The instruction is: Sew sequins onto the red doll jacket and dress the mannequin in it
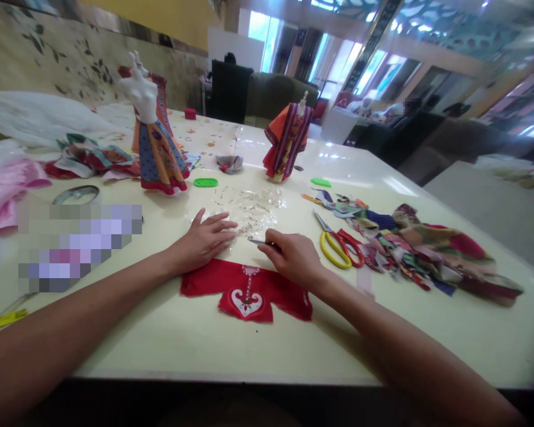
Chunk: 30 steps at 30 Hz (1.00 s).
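My right hand [291, 255] is closed around a slim pointed metal tool like tweezers [255, 241]; most of it is hidden in the fist. Its tip points left at small dark and shiny bits [249, 228] strewn on a clear plastic sheet [267, 204]. Beside them my left hand [209, 240] rests with fingers stretched out, holding nothing. Just below both hands lies a red doll-sized cloth piece [285, 290], cut like a top. A white heart-shaped motif [246, 302] and a line of pale dots decorate its middle.
Yellow-and-red-handled scissors [336, 243] and a heap of fabric scraps [400, 243] lie right. Behind stand a dressed white mannequin [153, 136] and another in a red-orange outfit [287, 142]. A green plastic piece [205, 182] and a tape roll [76, 194] are left.
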Each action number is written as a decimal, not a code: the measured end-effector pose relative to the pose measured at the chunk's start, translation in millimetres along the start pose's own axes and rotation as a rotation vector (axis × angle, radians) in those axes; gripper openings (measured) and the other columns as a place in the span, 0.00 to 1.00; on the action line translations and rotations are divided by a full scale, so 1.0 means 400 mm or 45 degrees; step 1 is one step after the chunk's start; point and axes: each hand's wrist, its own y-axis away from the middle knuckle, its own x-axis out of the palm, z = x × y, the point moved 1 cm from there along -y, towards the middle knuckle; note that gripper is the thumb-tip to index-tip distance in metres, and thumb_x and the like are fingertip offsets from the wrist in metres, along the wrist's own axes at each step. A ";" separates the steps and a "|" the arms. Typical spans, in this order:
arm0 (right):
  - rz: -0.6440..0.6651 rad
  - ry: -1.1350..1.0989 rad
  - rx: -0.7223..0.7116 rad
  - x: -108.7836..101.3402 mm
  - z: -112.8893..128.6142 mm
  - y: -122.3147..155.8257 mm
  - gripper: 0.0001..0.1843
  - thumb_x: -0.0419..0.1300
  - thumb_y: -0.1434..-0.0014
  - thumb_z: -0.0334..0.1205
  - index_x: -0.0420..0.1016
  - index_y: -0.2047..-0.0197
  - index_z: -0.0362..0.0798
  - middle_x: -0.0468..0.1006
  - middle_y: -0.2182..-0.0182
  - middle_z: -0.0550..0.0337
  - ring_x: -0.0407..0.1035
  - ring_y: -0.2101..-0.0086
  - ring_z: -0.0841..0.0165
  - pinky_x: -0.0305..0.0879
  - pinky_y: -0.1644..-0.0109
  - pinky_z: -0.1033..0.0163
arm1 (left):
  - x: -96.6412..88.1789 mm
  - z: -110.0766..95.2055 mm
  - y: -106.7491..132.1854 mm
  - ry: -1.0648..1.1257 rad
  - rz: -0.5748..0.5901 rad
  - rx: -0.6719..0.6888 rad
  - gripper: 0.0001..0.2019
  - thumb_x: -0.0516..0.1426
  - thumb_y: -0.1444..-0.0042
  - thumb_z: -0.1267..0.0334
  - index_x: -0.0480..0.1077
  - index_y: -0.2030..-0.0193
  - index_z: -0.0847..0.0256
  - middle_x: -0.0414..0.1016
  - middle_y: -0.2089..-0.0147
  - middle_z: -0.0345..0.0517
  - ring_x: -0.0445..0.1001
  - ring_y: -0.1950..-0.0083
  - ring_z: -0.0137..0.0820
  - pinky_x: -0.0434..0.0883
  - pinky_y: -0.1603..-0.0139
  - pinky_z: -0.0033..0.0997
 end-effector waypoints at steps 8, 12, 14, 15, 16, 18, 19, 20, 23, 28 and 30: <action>0.133 0.115 -0.164 0.026 0.012 0.081 0.16 0.48 0.33 0.48 0.69 0.66 0.49 0.76 0.71 0.62 0.60 0.75 0.72 0.40 0.71 0.62 | -0.021 -0.025 -0.001 -0.026 -0.064 0.029 0.18 0.48 0.33 0.64 0.65 0.38 0.52 0.63 0.32 0.44 0.50 0.27 0.40 0.39 0.28 0.55; 0.111 0.151 -0.195 0.036 0.009 0.088 0.18 0.46 0.32 0.48 0.70 0.66 0.49 0.76 0.71 0.61 0.59 0.76 0.72 0.39 0.71 0.61 | -0.035 -0.037 0.000 0.012 -0.170 0.073 0.13 0.51 0.35 0.64 0.73 0.48 0.52 0.70 0.39 0.44 0.59 0.32 0.39 0.44 0.29 0.53; 0.097 0.166 -0.202 0.037 0.010 0.085 0.19 0.46 0.31 0.49 0.70 0.66 0.49 0.75 0.71 0.60 0.58 0.76 0.72 0.38 0.71 0.61 | -0.038 -0.043 0.002 0.039 -0.212 0.078 0.11 0.52 0.35 0.64 0.76 0.54 0.53 0.73 0.45 0.45 0.66 0.38 0.37 0.47 0.30 0.52; 0.096 0.169 -0.203 0.037 0.011 0.083 0.19 0.45 0.31 0.50 0.70 0.66 0.49 0.75 0.71 0.60 0.58 0.76 0.72 0.38 0.71 0.61 | -0.039 -0.046 0.002 0.053 -0.220 0.075 0.10 0.53 0.36 0.64 0.76 0.56 0.54 0.74 0.47 0.44 0.68 0.42 0.36 0.48 0.30 0.51; 0.099 0.171 -0.205 0.037 0.013 0.081 0.20 0.45 0.31 0.50 0.70 0.65 0.49 0.75 0.71 0.60 0.58 0.76 0.72 0.38 0.71 0.61 | -0.040 -0.049 0.003 0.068 -0.223 0.070 0.10 0.53 0.36 0.64 0.76 0.57 0.54 0.74 0.49 0.44 0.70 0.44 0.35 0.49 0.31 0.50; 0.111 0.177 -0.212 0.039 0.017 0.079 0.21 0.44 0.31 0.51 0.70 0.65 0.49 0.75 0.71 0.60 0.57 0.76 0.73 0.38 0.71 0.61 | -0.040 -0.056 0.003 0.099 -0.217 0.069 0.09 0.54 0.36 0.63 0.77 0.60 0.54 0.74 0.52 0.44 0.71 0.48 0.34 0.51 0.31 0.50; 0.117 0.183 -0.220 0.040 0.019 0.078 0.21 0.44 0.31 0.51 0.70 0.65 0.49 0.75 0.71 0.59 0.57 0.76 0.73 0.37 0.71 0.61 | -0.040 -0.058 0.003 0.114 -0.206 0.075 0.09 0.54 0.37 0.63 0.77 0.61 0.54 0.74 0.53 0.44 0.71 0.49 0.34 0.51 0.32 0.50; 0.123 0.193 -0.230 0.041 0.021 0.077 0.21 0.44 0.31 0.50 0.70 0.65 0.49 0.75 0.71 0.59 0.57 0.76 0.73 0.37 0.71 0.61 | -0.040 -0.061 0.003 0.126 -0.197 0.087 0.09 0.54 0.37 0.63 0.77 0.62 0.54 0.74 0.55 0.44 0.70 0.50 0.34 0.51 0.32 0.50; 0.140 0.232 -0.256 0.042 0.027 0.076 0.21 0.44 0.31 0.50 0.71 0.65 0.49 0.75 0.72 0.60 0.57 0.76 0.73 0.37 0.72 0.61 | -0.040 -0.065 0.003 0.147 -0.155 0.140 0.10 0.54 0.37 0.63 0.77 0.62 0.54 0.74 0.57 0.44 0.70 0.53 0.34 0.52 0.33 0.50; 0.154 0.271 -0.291 0.040 0.030 0.078 0.20 0.44 0.31 0.49 0.71 0.65 0.49 0.74 0.72 0.60 0.57 0.76 0.72 0.36 0.72 0.60 | -0.042 -0.066 0.007 0.158 -0.112 0.177 0.09 0.54 0.37 0.64 0.78 0.62 0.54 0.74 0.58 0.44 0.69 0.53 0.34 0.52 0.32 0.49; 0.167 0.278 -0.308 0.040 0.030 0.080 0.19 0.45 0.31 0.47 0.71 0.64 0.49 0.74 0.72 0.59 0.57 0.76 0.72 0.36 0.71 0.60 | -0.043 -0.068 0.008 0.169 -0.103 0.175 0.09 0.55 0.38 0.64 0.78 0.62 0.53 0.74 0.58 0.43 0.69 0.52 0.34 0.52 0.32 0.49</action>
